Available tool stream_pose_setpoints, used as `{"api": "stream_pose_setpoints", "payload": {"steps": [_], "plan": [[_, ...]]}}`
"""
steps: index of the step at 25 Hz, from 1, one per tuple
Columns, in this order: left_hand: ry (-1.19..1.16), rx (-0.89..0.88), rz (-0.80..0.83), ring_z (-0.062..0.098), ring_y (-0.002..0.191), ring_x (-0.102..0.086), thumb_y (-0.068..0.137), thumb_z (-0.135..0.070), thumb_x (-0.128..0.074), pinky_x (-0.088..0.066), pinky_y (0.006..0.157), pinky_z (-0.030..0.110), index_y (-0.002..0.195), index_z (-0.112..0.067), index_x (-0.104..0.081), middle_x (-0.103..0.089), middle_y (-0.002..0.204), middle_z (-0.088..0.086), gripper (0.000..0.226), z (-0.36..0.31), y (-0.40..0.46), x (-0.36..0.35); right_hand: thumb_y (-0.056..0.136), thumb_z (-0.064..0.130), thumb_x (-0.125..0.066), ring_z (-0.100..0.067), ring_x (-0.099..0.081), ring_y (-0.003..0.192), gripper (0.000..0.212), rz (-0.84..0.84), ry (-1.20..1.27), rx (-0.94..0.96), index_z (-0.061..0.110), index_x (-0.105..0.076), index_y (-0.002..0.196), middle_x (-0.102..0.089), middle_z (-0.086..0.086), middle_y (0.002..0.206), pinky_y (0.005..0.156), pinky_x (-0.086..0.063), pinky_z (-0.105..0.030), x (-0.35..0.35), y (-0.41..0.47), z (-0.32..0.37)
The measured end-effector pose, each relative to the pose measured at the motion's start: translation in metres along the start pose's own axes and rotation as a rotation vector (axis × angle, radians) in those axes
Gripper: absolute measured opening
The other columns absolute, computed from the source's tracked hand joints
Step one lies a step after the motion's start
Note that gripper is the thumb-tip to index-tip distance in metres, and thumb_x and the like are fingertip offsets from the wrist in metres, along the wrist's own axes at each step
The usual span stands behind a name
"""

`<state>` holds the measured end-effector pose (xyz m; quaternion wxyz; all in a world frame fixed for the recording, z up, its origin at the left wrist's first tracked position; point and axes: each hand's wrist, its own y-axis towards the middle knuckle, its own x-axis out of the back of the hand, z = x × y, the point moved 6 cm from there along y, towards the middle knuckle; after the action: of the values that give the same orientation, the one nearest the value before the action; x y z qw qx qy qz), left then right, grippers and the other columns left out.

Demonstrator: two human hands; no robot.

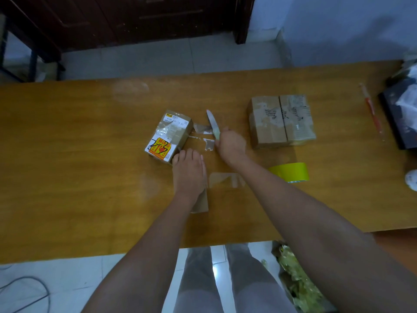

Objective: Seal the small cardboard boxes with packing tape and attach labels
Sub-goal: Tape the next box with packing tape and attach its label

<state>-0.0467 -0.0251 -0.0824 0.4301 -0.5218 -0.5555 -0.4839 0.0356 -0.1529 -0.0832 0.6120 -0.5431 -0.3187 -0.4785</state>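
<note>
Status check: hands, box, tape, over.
Right hand grips knife, cutting tape strip. Left hand flat beside labelled box. Tape roll idle.

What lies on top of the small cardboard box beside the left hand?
The small box carries a white printed label, a yellow-and-red sticker and clear tape across its top. Its contents are hidden.

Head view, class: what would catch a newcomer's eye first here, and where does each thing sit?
First the knife, blade up, gripped in the right hand at mid-table. Just left of it lies the small taped box with its bright yellow and red label, the left hand at its near corner. The yellow tape roll stands nearer, to the right.
</note>
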Motion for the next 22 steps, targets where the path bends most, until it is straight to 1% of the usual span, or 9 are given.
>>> {"api": "stream_pose_setpoints", "payload": {"steps": [2, 5, 9, 11, 13, 15, 18, 20, 22], "plan": [[0.0, 0.008, 0.016, 0.025, 0.088, -0.051, 0.099, -0.026, -0.03, -0.041, 0.085, 0.04, 0.091, -0.012, -0.055, -0.056, 0.088, 0.007, 0.03, 0.0, 0.001, 0.0, 0.096, 0.029, -0.05, -0.034, -0.063, 0.096, 0.03, -0.117, 0.086, -0.004, 0.005, -0.054, 0.112, -0.061, -0.015, 0.111, 0.073, -0.049, -0.04, 0.025, 0.004, -0.004], [0.009, 0.009, 0.053, 0.024, 0.09, -0.051, 0.1, -0.027, -0.028, -0.041, 0.088, 0.039, 0.094, -0.013, -0.056, -0.056, 0.09, 0.006, 0.032, -0.001, 0.001, 0.0, 0.094, 0.027, -0.051, -0.034, -0.062, 0.09, 0.028, -0.219, 0.213, 0.021, 0.003, -0.057, 0.107, -0.059, -0.016, 0.107, 0.075, -0.052, -0.045, 0.048, -0.009, -0.012], [-0.018, 0.019, 0.085, 0.023, 0.092, -0.052, 0.1, -0.028, -0.027, -0.04, 0.089, 0.038, 0.096, -0.013, -0.056, -0.058, 0.092, 0.005, 0.033, 0.0, 0.0, 0.001, 0.099, 0.029, -0.047, -0.034, -0.063, 0.087, 0.03, -0.181, 0.296, 0.014, 0.001, -0.055, 0.107, -0.065, -0.018, 0.098, 0.072, -0.051, -0.043, 0.031, -0.054, -0.024], [-0.03, 0.021, 0.117, 0.024, 0.096, -0.052, 0.101, -0.027, -0.027, -0.04, 0.09, 0.039, 0.098, -0.012, -0.058, -0.059, 0.095, 0.006, 0.035, 0.0, 0.002, 0.0, 0.101, 0.032, -0.042, -0.038, -0.064, 0.083, 0.033, -0.122, 0.313, -0.014, 0.002, -0.052, 0.109, -0.067, -0.019, 0.091, 0.067, -0.052, -0.043, 0.009, -0.082, -0.032], [-0.038, 0.018, 0.149, 0.026, 0.102, -0.051, 0.102, -0.027, -0.029, -0.038, 0.094, 0.04, 0.102, -0.01, -0.06, -0.06, 0.101, 0.008, 0.036, 0.001, 0.003, 0.0, 0.102, 0.035, -0.036, -0.036, -0.066, 0.081, 0.035, -0.044, 0.333, -0.034, 0.005, -0.051, 0.112, -0.069, -0.016, 0.088, 0.066, -0.052, -0.042, -0.018, -0.11, -0.036], [-0.064, 0.018, 0.169, 0.027, 0.108, -0.049, 0.103, -0.028, -0.032, -0.035, 0.098, 0.039, 0.106, -0.008, -0.061, -0.06, 0.11, 0.01, 0.035, 0.003, 0.004, 0.0, 0.103, 0.037, -0.031, -0.033, -0.066, 0.08, 0.038, -0.023, 0.329, -0.065, 0.008, -0.051, 0.117, -0.068, -0.013, 0.087, 0.06, -0.047, -0.033, -0.039, -0.135, -0.037], [-0.154, -0.005, 0.213, 0.027, 0.112, -0.048, 0.102, -0.03, -0.038, -0.039, 0.096, 0.04, 0.113, -0.004, -0.059, -0.054, 0.119, 0.012, 0.035, 0.006, 0.007, -0.001, 0.103, 0.04, -0.024, -0.026, -0.065, 0.065, 0.037, -0.029, 0.333, -0.064, 0.014, -0.049, 0.112, -0.06, -0.003, 0.07, 0.048, -0.033, -0.027, -0.061, -0.162, -0.028], [-0.147, -0.049, 0.22, 0.026, 0.107, -0.05, 0.103, -0.031, -0.037, -0.04, 0.092, 0.039, 0.111, -0.005, -0.059, -0.054, 0.115, 0.011, 0.034, 0.006, 0.006, 0.002, 0.103, 0.041, -0.021, -0.018, -0.057, 0.056, 0.037, -0.008, 0.327, -0.061, 0.016, -0.047, 0.11, -0.053, 0.003, 0.065, 0.045, -0.031, -0.026, -0.071, -0.173, -0.021], [-0.072, -0.119, 0.205, 0.026, 0.1, -0.053, 0.104, -0.03, -0.033, -0.039, 0.089, 0.037, 0.102, -0.008, -0.06, -0.059, 0.104, 0.009, 0.035, 0.004, 0.004, 0.004, 0.103, 0.041, -0.019, -0.016, -0.057, 0.057, 0.037, 0.015, 0.329, -0.07, 0.017, -0.046, 0.11, -0.054, 0.003, 0.067, 0.048, -0.037, -0.027, -0.079, -0.179, -0.016]]}}
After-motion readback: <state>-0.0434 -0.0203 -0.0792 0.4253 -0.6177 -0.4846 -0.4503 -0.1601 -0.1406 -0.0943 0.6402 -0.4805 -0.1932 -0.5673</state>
